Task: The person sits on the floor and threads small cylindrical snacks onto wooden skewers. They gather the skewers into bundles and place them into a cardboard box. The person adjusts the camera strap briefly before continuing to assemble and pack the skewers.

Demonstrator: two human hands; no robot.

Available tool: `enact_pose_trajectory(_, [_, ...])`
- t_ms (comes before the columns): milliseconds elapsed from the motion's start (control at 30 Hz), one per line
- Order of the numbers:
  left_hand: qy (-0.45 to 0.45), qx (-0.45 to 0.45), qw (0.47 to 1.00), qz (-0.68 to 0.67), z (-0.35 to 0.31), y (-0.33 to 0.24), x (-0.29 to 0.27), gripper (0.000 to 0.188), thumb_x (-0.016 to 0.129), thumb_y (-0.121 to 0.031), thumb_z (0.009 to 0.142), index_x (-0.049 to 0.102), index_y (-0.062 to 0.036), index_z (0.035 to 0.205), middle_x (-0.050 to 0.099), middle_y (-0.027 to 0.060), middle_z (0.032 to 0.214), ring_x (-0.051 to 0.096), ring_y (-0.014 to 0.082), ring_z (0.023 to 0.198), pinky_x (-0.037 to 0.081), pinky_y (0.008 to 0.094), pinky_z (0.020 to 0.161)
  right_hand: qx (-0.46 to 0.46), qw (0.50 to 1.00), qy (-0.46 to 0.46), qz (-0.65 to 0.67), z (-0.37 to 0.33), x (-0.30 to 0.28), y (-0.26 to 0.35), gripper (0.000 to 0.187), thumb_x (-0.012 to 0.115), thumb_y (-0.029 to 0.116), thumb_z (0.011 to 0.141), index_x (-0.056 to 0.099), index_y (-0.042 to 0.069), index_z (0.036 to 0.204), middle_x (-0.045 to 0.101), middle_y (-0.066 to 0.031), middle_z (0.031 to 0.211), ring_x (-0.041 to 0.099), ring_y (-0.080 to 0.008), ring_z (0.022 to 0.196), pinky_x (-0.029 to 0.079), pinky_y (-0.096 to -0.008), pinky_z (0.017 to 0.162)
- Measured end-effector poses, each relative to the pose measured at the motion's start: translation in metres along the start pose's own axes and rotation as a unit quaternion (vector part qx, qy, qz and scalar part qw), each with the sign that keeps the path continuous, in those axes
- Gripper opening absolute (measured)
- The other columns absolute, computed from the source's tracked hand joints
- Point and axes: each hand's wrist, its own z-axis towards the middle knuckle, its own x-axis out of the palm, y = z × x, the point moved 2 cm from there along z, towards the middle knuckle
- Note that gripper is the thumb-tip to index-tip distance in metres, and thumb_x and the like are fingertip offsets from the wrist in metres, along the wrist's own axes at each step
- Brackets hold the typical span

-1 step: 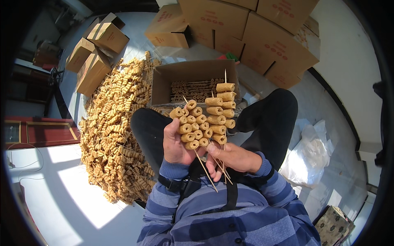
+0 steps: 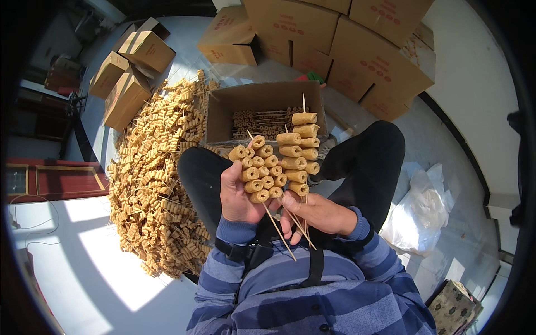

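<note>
My left hand (image 2: pixel 237 195) is closed around a bunch of thin wooden skewers threaded with tan rolled pieces (image 2: pixel 258 170), held upright over my lap. My right hand (image 2: pixel 321 215) pinches the bare lower ends of another bunch of loaded skewers (image 2: pixel 298 148), which stands right beside the first and touches it. Bare stick ends poke down between both hands. Just beyond the skewers an open cardboard box (image 2: pixel 223 114) holds rows of finished skewers (image 2: pixel 262 120) lying flat.
A big heap of loaded skewers (image 2: pixel 159 178) covers the floor to my left. Closed cardboard boxes (image 2: pixel 363 50) are stacked at the back, with more boxes (image 2: pixel 125 78) at far left. A white plastic bag (image 2: pixel 419 215) lies to my right and a patterned bag (image 2: pixel 455 307) at the lower right.
</note>
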Motion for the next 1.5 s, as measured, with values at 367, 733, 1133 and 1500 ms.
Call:
enact_pose_trajectory(367, [0.039,-0.012,0.999,-0.011,0.005,-0.007,0.008,0.078,0.056,-0.042,0.089,0.038,0.0058,0.148,0.058,0.0145,0.121,0.06,0.0298,0.106,0.053,0.044,0.091,-0.06,0.991,-0.115,-0.015,-0.009,-0.018,0.015,0.038,0.041,0.041,0.11,0.052,0.005,0.115,0.037,0.0039,0.061,0.031,-0.0058,0.046,0.028,-0.0222,0.044])
enact_pose_trajectory(733, [0.044,-0.047,0.996,-0.06,0.001,0.004,-0.005,0.075,0.055,-0.04,0.091,0.04,0.0062,0.147,0.05,0.0229,0.146,0.052,0.0387,0.131,0.04,0.0495,0.114,-0.032,0.99,-0.112,-0.074,0.007,-0.013,0.006,0.041,0.04,0.045,0.109,0.051,0.006,0.111,0.044,0.0011,0.066,0.042,-0.0073,0.053,0.038,-0.0244,0.048])
enact_pose_trajectory(1133, [0.063,-0.026,0.998,0.006,0.004,0.0,-0.041,0.072,0.057,-0.043,0.093,0.042,0.0038,0.146,0.054,0.0212,0.142,0.056,0.0362,0.128,0.045,0.0485,0.11,-0.131,0.915,-0.201,-0.323,0.018,-0.004,0.008,0.044,0.04,0.041,0.109,0.049,-0.001,0.121,0.067,-0.0224,0.098,0.066,-0.0387,0.082,0.052,-0.0436,0.076])
enact_pose_trajectory(1500, [0.039,-0.022,0.999,0.02,0.001,-0.005,-0.063,0.083,0.052,-0.051,0.093,0.032,0.0059,0.15,0.047,0.0289,0.145,0.054,0.043,0.128,0.05,0.0521,0.104,-0.092,0.839,-0.232,-0.484,0.04,0.001,0.003,0.037,0.045,0.033,0.105,0.047,-0.004,0.109,0.066,-0.028,0.079,0.064,-0.0471,0.076,0.049,-0.0559,0.07])
